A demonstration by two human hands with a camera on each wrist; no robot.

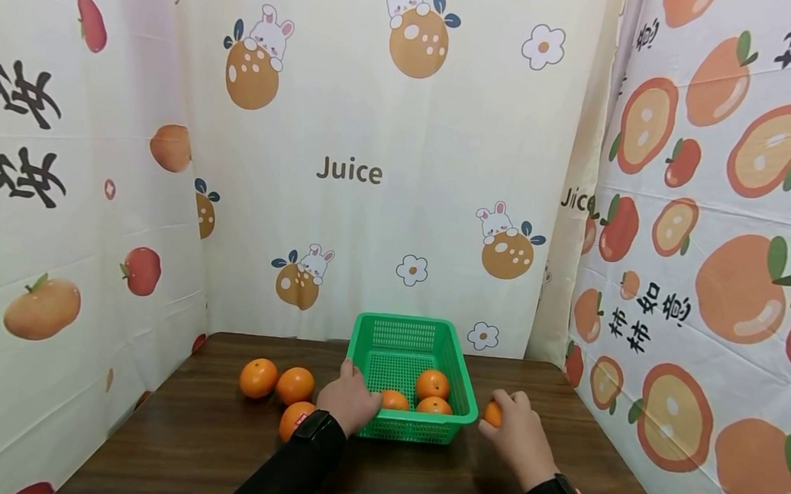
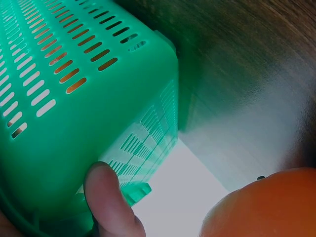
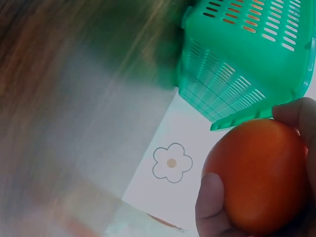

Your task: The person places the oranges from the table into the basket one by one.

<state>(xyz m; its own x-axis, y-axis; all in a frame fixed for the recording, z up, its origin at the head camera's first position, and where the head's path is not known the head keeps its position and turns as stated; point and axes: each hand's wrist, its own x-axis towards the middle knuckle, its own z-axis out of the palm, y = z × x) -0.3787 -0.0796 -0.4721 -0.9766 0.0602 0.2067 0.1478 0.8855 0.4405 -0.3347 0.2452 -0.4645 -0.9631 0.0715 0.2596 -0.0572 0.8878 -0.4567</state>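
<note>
A green plastic basket [image 1: 417,431] with slotted walls stands in the middle of the table and contains three oranges [image 1: 432,383]. My left hand [image 1: 349,399] grips its left rim near the front corner; the left wrist view shows the thumb [image 2: 111,197] against the basket wall [image 2: 123,103]. To the right of the basket, my right hand [image 1: 518,439] holds another orange [image 1: 493,414]. In the right wrist view, fingers and thumb curl round this orange [image 3: 259,173], which partly overlaps the basket's edge there.
Three more oranges lie on the dark wooden table [image 1: 202,448] left of the basket, the nearest orange [image 1: 294,417] close by my left wrist. Printed curtains [image 1: 370,222] hang behind the table and along both sides.
</note>
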